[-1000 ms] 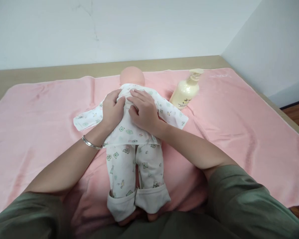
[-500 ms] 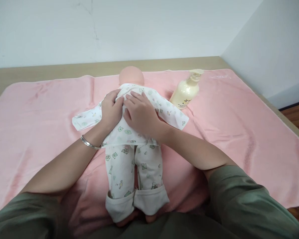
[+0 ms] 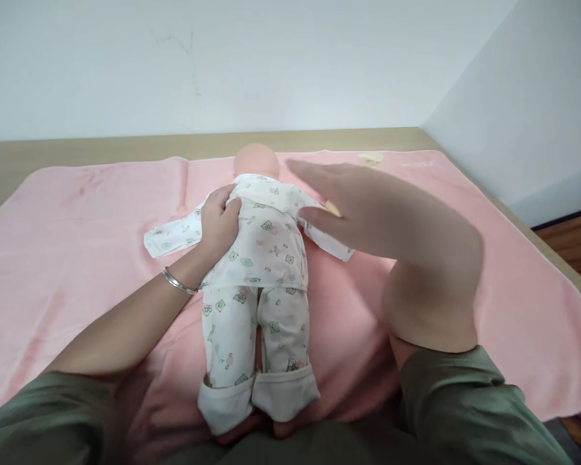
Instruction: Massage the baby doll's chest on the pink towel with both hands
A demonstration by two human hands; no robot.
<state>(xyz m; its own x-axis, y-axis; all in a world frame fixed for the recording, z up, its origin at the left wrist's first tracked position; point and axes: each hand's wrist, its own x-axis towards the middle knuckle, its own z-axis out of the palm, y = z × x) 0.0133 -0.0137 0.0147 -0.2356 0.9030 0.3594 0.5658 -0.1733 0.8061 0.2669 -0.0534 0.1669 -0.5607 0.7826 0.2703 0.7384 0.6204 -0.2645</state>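
Observation:
A baby doll (image 3: 266,226) lies on its front, its bald head away from me, in a white top and trousers with small green animal prints. My left hand (image 3: 220,219) rests flat along the left side of its upper back, thumb apart from the fingers. Raised above the doll's right sleeve is my right hand (image 3: 358,206), a little blurred, its fingers stretched out straight and its thumb held apart. Nothing is in either hand. The right hand and forearm hide most of a pump bottle (image 3: 370,158), whose pale yellow top shows behind them.
Under the doll a pink blanket (image 3: 82,258) with some creases covers most of the wooden table (image 3: 329,140). A white wall (image 3: 271,64) stands behind the table, and another rises at the right.
My right hand has lifted off the doll's back and moved to the right, now in front of the pump bottle. My left hand stays on the doll.

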